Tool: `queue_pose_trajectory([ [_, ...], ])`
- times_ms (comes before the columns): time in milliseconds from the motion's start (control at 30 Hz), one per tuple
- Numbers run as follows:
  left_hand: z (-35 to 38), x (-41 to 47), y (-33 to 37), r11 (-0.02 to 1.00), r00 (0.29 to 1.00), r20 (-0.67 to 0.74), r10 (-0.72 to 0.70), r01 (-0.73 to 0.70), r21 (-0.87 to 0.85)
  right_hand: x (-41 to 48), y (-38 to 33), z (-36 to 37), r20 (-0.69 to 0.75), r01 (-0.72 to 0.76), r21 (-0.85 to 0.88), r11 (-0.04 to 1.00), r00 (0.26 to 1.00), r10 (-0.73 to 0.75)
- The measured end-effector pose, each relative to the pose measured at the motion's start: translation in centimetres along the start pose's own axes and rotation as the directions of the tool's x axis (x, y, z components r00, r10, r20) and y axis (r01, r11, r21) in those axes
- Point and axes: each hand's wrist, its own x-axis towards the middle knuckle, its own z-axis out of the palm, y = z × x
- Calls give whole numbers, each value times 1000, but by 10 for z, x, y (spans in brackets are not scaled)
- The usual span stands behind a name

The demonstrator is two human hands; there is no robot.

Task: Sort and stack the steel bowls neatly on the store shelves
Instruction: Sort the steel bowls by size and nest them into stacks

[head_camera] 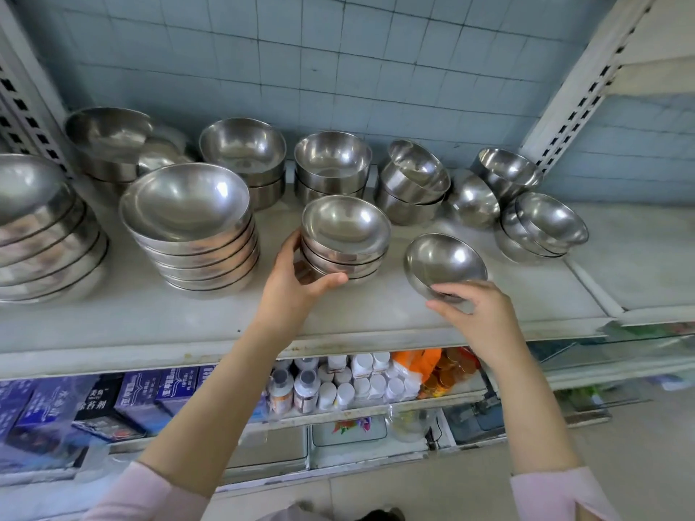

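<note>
Single bowl (443,263): near the front right of the shelf (376,317), just right of the small stack (344,238) and apart from it. Mouth up, rim tipped a little; round, so no long axis. Resting or lifted: cannot tell.

Right hand (477,314): reaching in from the near right, palm down, thumb and curled fingers pinching the single bowl's near wall.

Small stack: nested bowls, mouths up, at mid-shelf. Left hand (297,280): forearm angled up from the near left, fingers wrapped round the stack's left side, thumb laid across its near base, gripping it.

Wide stack (191,227): larger bowls, nested, to the left. Further large stack (41,227) at the far left edge.

Back row (333,163): short stacks along the tiled wall (338,50), mouths up. Leaning bowls (545,223) at the right end, tipped over, mouths facing up and right.

Lower shelf (376,406): white bottles (361,381) at centre, blue boxes (150,389) to the left.

Pink sleeves (556,494) at both forearms.
</note>
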Motion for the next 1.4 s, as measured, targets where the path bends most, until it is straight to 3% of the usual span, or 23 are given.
queue_pose_trajectory([
  [133,0,1,-2,1000,1000,-4,-14,14,3,5,-1,-4,-74,1,41,999,997,2],
  [267,0,1,-2,1000,1000,-8,-20,20,0,5,-17,-16,-120,-1,209,978,992,27],
  [433,0,2,-4,1000,1000,-11,-24,24,-6,26,-58,-29,-192,157,290,944,976,-103],
  [567,0,1,-3,1000,1000,-20,-22,22,-19,51,-91,-10,-140,295,239,925,953,-268],
  [667,0,0,-2,1000,1000,-25,-6,6,-6,58,-100,9,-37,317,250,915,947,-318],
  [1167,1,-2,6,999,999,-40,26,-25,23,61,-84,25,188,249,255,934,935,-300],
  [1300,3,-15,16,995,999,-41,-9,13,97,58,-79,21,182,261,283,923,930,-319],
  [1400,4,-39,17,984,990,-142,-18,43,175,49,-62,7,61,216,355,910,965,-253],
])
